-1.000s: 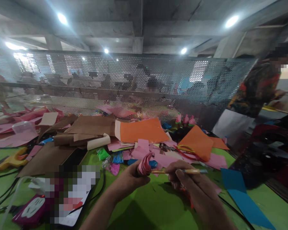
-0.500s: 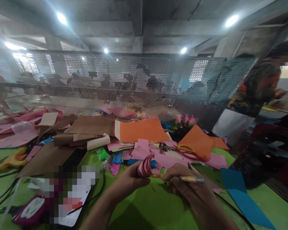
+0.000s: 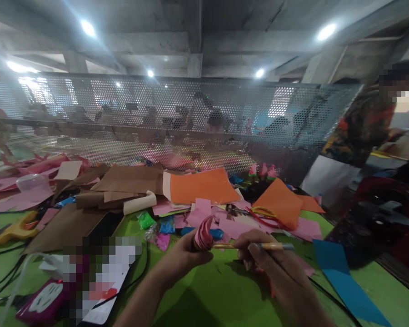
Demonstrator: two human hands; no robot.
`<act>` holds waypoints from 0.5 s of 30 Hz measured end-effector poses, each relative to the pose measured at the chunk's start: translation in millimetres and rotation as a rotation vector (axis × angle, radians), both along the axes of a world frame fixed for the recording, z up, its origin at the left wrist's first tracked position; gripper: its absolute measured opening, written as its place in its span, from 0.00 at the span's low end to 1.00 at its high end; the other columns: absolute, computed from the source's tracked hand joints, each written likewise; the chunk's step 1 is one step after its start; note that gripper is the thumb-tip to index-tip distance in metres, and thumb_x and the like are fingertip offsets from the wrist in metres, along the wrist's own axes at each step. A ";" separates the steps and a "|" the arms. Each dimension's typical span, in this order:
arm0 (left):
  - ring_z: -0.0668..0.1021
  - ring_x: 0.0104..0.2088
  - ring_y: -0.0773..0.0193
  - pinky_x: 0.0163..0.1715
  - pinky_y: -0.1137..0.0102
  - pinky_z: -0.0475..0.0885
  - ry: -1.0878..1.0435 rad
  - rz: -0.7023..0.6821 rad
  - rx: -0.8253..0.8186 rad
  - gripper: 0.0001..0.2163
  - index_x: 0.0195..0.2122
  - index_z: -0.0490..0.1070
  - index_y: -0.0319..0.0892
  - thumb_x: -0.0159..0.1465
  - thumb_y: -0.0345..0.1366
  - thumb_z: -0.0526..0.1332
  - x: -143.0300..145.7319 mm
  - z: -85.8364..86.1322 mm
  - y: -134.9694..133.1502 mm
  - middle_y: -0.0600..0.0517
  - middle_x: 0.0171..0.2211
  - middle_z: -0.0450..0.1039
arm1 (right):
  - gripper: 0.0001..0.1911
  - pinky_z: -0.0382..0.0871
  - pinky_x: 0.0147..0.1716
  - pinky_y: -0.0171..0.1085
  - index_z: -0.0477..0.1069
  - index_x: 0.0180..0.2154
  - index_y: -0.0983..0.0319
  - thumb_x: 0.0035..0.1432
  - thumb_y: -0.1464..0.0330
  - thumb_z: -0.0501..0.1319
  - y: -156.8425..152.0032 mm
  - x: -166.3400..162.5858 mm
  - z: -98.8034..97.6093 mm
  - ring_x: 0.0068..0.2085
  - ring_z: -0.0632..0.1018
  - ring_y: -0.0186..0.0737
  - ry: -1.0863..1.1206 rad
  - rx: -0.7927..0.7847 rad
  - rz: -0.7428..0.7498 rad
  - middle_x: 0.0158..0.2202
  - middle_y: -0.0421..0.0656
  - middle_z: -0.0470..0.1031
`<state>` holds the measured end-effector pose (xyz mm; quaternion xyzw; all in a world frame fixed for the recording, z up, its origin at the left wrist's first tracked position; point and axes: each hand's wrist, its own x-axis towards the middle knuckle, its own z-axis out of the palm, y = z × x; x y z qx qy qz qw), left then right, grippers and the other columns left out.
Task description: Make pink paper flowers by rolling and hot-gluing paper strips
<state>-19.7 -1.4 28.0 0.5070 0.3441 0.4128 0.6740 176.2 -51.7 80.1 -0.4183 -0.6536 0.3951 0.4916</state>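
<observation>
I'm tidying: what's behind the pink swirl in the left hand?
Blue material shows on both sides, pink paper beyond; whether the blue joins behind the pink swirl is covered.

We can pass over the green tabletop (image 3: 213,293) on the near side of our fingers, between the forearms (image 3: 146,290). A thin stick (image 3: 225,246) bars the gap from the pink swirl (image 3: 203,235) in our left hand (image 3: 186,254) to our right hand (image 3: 271,261). Just beyond the left fingers we meet a blue tube (image 3: 217,234) and pink paper scraps (image 3: 236,227); plastic packets (image 3: 168,225) crowd their left.
</observation>
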 end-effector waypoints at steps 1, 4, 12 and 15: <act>0.70 0.38 0.63 0.40 0.70 0.64 -0.004 -0.002 0.009 0.19 0.43 0.74 0.41 0.49 0.29 0.68 -0.4 0.2 -0.2 0.52 0.38 0.74 | 0.13 0.62 0.27 0.34 0.75 0.41 0.59 0.64 0.59 0.56 -0.1 0.7 -0.9 0.30 0.70 0.37 -0.002 0.008 0.002 0.29 0.42 0.71; 0.71 0.42 0.60 0.44 0.69 0.65 -0.030 -0.010 0.018 0.20 0.46 0.74 0.41 0.50 0.30 0.69 -1.5 0.9 -1.0 0.51 0.41 0.75 | 0.14 0.62 0.28 0.34 0.75 0.41 0.59 0.65 0.59 0.56 -0.3 2.3 -2.6 0.31 0.69 0.37 -0.022 0.021 0.023 0.30 0.42 0.71; 0.71 0.37 0.63 0.41 0.70 0.65 -0.025 0.001 0.011 0.19 0.43 0.75 0.40 0.49 0.31 0.70 -0.8 3.7 -1.1 0.51 0.37 0.75 | 0.15 0.64 0.25 0.33 0.75 0.39 0.60 0.63 0.57 0.56 1.4 0.7 0.0 0.28 0.70 0.37 -0.061 0.064 -0.043 0.28 0.42 0.71; 0.71 0.37 0.62 0.41 0.69 0.65 -0.026 -0.008 0.013 0.20 0.43 0.74 0.40 0.48 0.32 0.71 -0.3 4.3 -1.2 0.51 0.37 0.74 | 0.15 0.64 0.25 0.34 0.75 0.39 0.60 0.63 0.57 0.56 2.0 0.5 -0.6 0.27 0.70 0.37 -0.076 0.083 -0.062 0.27 0.42 0.71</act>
